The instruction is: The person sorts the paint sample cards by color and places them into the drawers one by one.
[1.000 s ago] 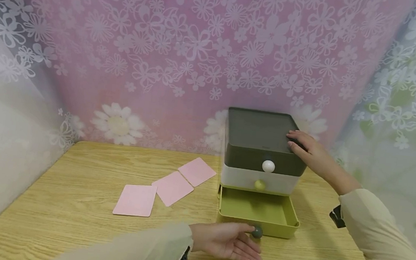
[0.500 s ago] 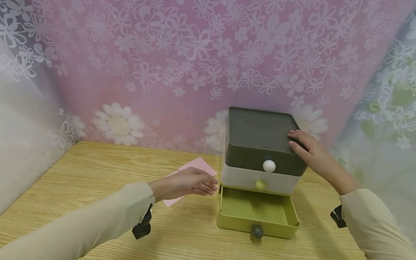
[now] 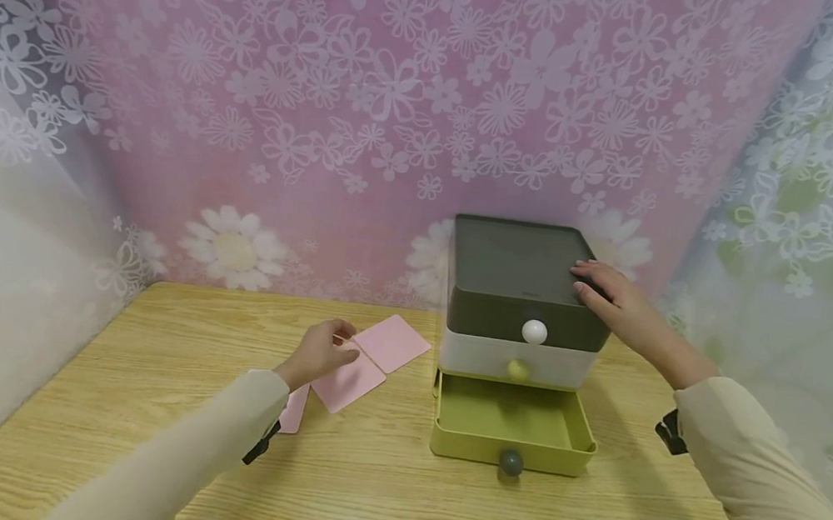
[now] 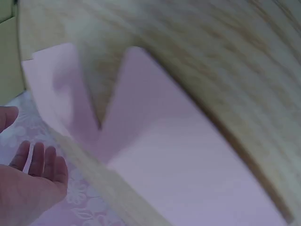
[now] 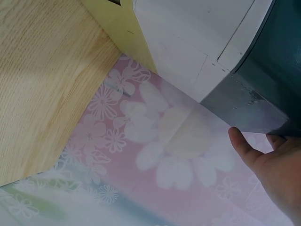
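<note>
Three pink cards lie on the worktop outside the already opened green drawer, with the left hand just above them, its grip parted and holding nothing, and the right hand resting on the drawer box, thumb apart.

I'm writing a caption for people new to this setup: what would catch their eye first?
Probably the three-tier drawer unit, right of centre in the head view, its olive-green bottom drawer pulled out and the right hand on its top. Next, the pink cards left of it, the left hand over them. Behind hangs a pink floral backdrop.
</note>
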A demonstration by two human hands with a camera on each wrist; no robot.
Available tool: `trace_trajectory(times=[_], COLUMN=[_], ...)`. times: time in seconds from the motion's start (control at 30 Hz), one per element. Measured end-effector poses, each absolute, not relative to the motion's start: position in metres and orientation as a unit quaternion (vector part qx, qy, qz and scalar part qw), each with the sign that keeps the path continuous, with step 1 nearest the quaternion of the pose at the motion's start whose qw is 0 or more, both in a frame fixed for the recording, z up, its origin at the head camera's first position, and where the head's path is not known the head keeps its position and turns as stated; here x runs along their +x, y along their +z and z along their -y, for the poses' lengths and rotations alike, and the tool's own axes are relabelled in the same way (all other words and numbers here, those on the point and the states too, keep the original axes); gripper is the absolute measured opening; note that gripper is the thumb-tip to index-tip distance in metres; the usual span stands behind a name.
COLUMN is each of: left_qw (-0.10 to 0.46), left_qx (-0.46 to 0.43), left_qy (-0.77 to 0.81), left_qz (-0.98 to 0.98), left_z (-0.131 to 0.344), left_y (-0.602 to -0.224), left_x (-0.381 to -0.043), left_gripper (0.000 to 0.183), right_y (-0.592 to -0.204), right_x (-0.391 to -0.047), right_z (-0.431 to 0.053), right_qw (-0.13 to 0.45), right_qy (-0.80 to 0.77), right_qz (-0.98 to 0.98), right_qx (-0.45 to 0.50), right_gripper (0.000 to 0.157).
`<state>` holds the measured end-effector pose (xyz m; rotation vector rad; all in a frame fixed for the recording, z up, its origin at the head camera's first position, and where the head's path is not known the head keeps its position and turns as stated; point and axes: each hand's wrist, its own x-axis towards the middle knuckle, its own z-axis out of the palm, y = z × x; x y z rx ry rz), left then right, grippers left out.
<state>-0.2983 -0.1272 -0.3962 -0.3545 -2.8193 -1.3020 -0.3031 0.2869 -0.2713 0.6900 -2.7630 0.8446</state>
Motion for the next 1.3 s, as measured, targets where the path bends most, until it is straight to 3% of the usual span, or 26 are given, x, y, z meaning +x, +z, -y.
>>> trace_trajectory(times=[0.43,0.9,1.13,1.3], left_qw=[0.002,0.001,0.038,0.021], left_qx=[-0.063,-0.071,-0.104,-0.095], left_qy=[-0.26,-0.289,-0.312,-0.336], left_qz=[0.964,0.955,0.944,0.937], left_z=[0.134,0.132,0.132,0.13], left_y=[-0.418,-0.416,-0.415,-0.404], left_x=[-0.29,-0.3,-0.307,-0.309], left_gripper=[0.071,0.057,0.039,0.024], right_y=[-0.271,-0.271,-0.272,-0.272], right_x=[-0.302,-0.301,-0.302,-0.302], right_z=[-0.286,-0.287,-0.287,-0.287], right_qw=[0.085,0.075,0.083,0.087], right_qy=[0.288,0.285,0.286,0.287], right_qz=[0.926,0.929,0.927,0.926], right_qx=[0.229,0.223,0.228,0.23], right_gripper=[0.05,0.051,0.05,0.05])
